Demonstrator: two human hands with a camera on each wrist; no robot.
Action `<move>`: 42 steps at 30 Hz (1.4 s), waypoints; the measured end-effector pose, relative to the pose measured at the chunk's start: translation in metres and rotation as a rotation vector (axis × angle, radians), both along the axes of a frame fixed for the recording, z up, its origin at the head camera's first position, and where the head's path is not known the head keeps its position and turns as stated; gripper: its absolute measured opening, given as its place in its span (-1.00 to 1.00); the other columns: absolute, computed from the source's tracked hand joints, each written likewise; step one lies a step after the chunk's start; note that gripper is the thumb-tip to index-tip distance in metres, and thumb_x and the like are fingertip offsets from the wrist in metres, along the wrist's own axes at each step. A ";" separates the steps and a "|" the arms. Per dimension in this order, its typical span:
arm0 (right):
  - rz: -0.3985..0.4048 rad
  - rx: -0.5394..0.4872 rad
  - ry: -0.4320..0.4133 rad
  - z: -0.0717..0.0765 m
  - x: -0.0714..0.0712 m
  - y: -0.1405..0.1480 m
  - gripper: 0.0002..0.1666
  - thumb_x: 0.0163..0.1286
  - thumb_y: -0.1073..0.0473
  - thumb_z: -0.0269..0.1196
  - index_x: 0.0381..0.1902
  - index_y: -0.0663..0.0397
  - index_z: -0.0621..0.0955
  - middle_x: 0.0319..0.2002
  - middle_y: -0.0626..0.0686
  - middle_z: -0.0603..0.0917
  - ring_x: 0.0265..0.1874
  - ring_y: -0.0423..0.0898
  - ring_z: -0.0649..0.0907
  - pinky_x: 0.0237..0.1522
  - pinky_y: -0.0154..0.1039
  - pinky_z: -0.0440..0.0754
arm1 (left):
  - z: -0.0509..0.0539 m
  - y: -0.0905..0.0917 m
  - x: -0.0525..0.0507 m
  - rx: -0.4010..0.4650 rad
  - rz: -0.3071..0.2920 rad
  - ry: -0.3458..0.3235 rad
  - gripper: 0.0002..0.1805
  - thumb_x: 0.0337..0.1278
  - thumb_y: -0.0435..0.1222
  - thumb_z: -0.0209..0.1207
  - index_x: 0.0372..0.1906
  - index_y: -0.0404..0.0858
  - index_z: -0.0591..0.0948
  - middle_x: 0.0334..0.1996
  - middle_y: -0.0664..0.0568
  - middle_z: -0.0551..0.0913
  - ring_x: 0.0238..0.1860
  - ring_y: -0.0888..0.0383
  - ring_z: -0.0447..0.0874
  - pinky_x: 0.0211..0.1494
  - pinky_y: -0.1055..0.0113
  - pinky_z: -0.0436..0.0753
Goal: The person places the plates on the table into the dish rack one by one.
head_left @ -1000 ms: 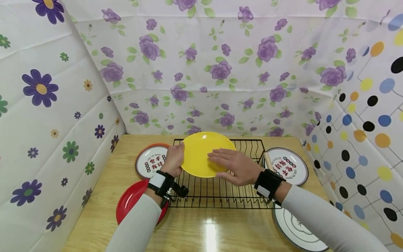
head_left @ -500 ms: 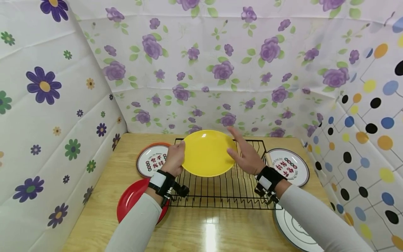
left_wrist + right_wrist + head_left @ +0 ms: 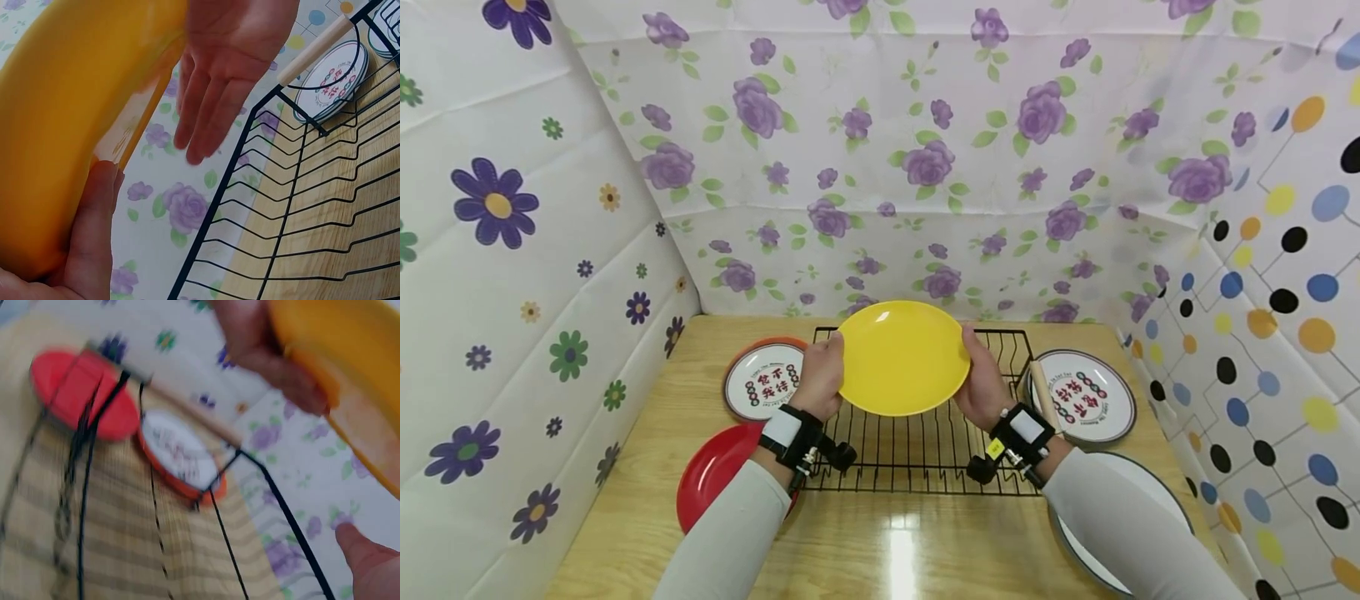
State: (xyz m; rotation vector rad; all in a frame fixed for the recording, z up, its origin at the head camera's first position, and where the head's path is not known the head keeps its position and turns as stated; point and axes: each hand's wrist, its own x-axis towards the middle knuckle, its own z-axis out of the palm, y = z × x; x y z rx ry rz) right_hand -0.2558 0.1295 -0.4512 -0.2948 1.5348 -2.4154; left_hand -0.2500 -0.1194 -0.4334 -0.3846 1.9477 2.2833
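Yellow plate [image 3: 904, 358] was held up between the hands, tilted with its face toward the wearer, above a black wire rack [image 3: 910, 467]. The left hand [image 3: 822, 379] gripped its left edge. The right hand [image 3: 985, 383] was at the opposite edge, fingers straight in the left wrist view; whether it touched the plate I could not tell.

Just beside the left hand, a white plate with red lettering [image 3: 765, 382] lay over an orange plate [image 3: 775, 341]; nearer the wearer, a red plate [image 3: 715, 479] was partly under the left forearm. Beyond the right hand, a wooden handle [image 3: 1043, 396] stood before another lettered plate [image 3: 1086, 396], and a larger white plate [image 3: 1153, 490] was partly hidden under the right forearm on the bench [image 3: 842, 550].
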 end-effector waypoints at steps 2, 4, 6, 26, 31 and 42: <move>0.021 -0.090 -0.045 0.002 0.002 -0.005 -0.35 0.72 -0.25 -0.32 0.47 -0.06 0.36 0.12 -0.13 0.71 0.00 -0.26 0.77 0.07 -0.33 0.74 | 0.000 0.001 0.001 0.012 0.009 0.008 -0.42 0.73 -0.03 -0.21 0.26 -0.42 0.58 -0.33 0.04 0.71 -0.40 0.24 0.77 -0.32 0.35 0.77; 0.019 -0.139 -0.086 0.004 0.004 -0.008 -0.40 0.71 -0.26 -0.29 0.41 -0.15 0.40 0.10 -0.16 0.73 0.01 -0.26 0.77 0.08 -0.33 0.74 | -0.001 0.002 0.001 0.015 0.018 0.014 -0.43 0.73 -0.04 -0.21 0.26 -0.42 0.58 -0.33 0.04 0.70 -0.40 0.24 0.76 -0.32 0.36 0.76; 0.012 -0.171 -0.122 0.006 0.007 -0.012 -0.42 0.71 -0.27 -0.27 0.41 -0.18 0.41 0.10 -0.16 0.74 0.01 -0.26 0.77 0.07 -0.32 0.74 | 0.000 0.003 0.002 0.017 0.024 0.014 -0.42 0.73 -0.03 -0.21 0.27 -0.41 0.58 -0.31 0.03 0.70 -0.38 0.25 0.77 -0.31 0.36 0.77; 0.010 -0.221 -0.266 0.012 0.011 -0.020 -0.30 0.69 0.29 -0.19 0.69 0.03 -0.01 0.63 0.11 0.20 0.61 0.02 0.30 0.45 -0.19 0.52 | -0.005 -0.002 0.004 -0.039 -0.007 0.028 -0.41 0.70 0.05 -0.18 0.22 -0.32 0.63 -0.32 0.04 0.75 -0.42 0.25 0.77 -0.34 0.37 0.74; 0.025 -0.214 -0.251 0.014 0.009 -0.017 -0.32 0.72 0.25 -0.19 0.69 0.03 0.00 0.63 0.11 0.21 0.60 0.01 0.33 0.43 -0.21 0.53 | -0.003 -0.010 0.005 -0.215 -0.102 0.065 -0.37 0.67 0.17 -0.26 -0.01 -0.23 0.64 -0.52 0.12 0.63 -0.59 0.24 0.58 -0.48 0.38 0.52; 0.017 -0.153 -0.239 0.018 0.008 -0.003 -0.34 0.74 0.25 -0.21 0.70 0.04 -0.01 0.63 0.09 0.19 0.51 -0.08 0.46 0.40 -0.24 0.55 | -0.013 -0.050 0.020 -0.738 -0.070 0.099 -0.39 0.64 0.07 -0.11 0.44 -0.29 0.41 0.06 -0.24 0.71 -0.12 -0.08 0.75 -0.05 0.09 0.67</move>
